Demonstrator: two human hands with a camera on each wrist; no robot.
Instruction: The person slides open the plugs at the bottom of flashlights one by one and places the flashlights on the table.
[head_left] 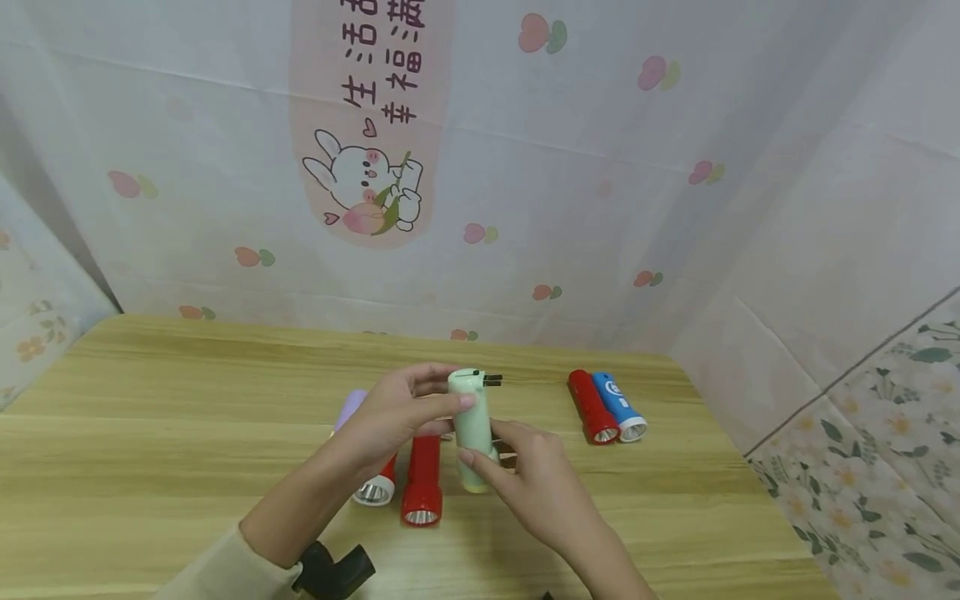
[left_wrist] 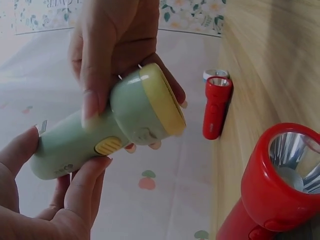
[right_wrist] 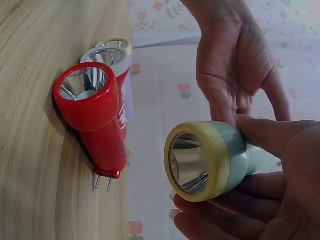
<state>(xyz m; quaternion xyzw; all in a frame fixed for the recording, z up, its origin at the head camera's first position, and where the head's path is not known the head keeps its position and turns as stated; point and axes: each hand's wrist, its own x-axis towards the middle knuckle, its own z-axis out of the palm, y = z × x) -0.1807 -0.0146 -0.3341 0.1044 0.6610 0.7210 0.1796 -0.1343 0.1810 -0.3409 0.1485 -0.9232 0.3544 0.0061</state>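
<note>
Both hands hold a mint-green flashlight [head_left: 472,427] with a yellow rim above the table. Two plug prongs [head_left: 492,380] stick out sideways at its tail end. My left hand [head_left: 401,410] pinches the tail end between thumb and fingers. Around the head end curl the fingers and thumb of my right hand [head_left: 536,475]. The right wrist view shows the lens [right_wrist: 190,162] facing that camera. A yellow ribbed switch [left_wrist: 108,145] shows on the body in the left wrist view. Below the hands lies a red flashlight [head_left: 423,475], its metal prongs [right_wrist: 103,182] visible.
A red flashlight with a white rim [head_left: 373,490] and a purple one [head_left: 351,406] lie left of the hands. Another red flashlight [head_left: 592,408] and a blue one [head_left: 619,407] lie to the right. A black object [head_left: 337,575] is at the front of the wooden table [head_left: 187,467].
</note>
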